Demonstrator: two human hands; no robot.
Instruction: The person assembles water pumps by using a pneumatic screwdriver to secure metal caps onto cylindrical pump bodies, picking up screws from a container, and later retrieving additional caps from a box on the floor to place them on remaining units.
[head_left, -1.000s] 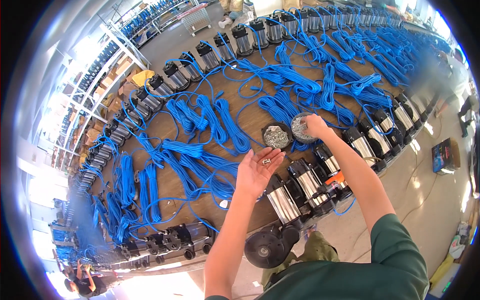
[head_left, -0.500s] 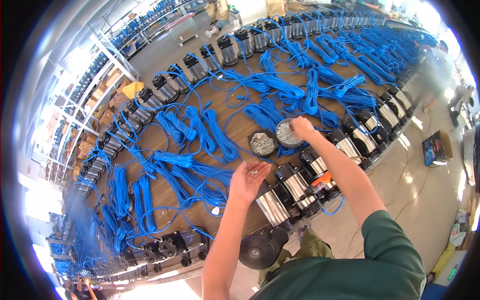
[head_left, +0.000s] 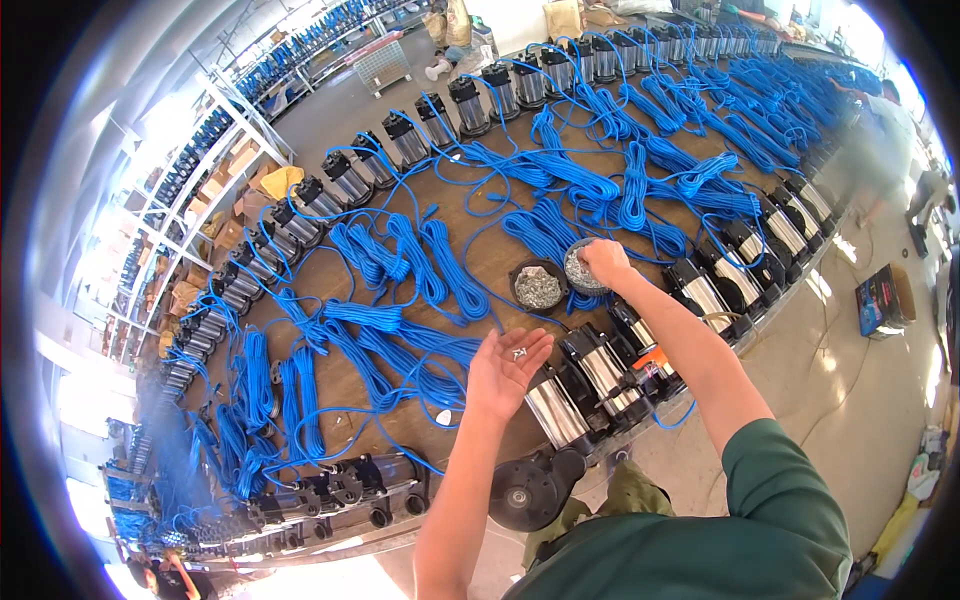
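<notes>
My left hand (head_left: 497, 378) is palm up above the table's near edge and holds a few small silvery screws (head_left: 519, 353) in the hollow of its fingers. To its right, my right hand (head_left: 606, 263) reaches into a round bowl (head_left: 576, 272) of small silvery hardware. Its fingers are drawn together, and their tips are hidden, so I cannot make out what they pinch. A dark bowl (head_left: 538, 287) of similar small metal pieces stands beside the first. Steel-bodied pumps (head_left: 557, 408) with black ends lie just right of my left hand.
Coiled blue cables (head_left: 455, 270) cover much of the brown table (head_left: 480, 215). Upright pumps (head_left: 467, 105) line its far edge; more lie along the near right edge (head_left: 745, 240). An open box (head_left: 885, 300) sits on the floor at right. A blurred person (head_left: 875, 140) is at far right.
The whole view has shifted slightly, so the table appears a little further right and lower. My right hand stays at the same bowl; my left still holds the screws palm up.
</notes>
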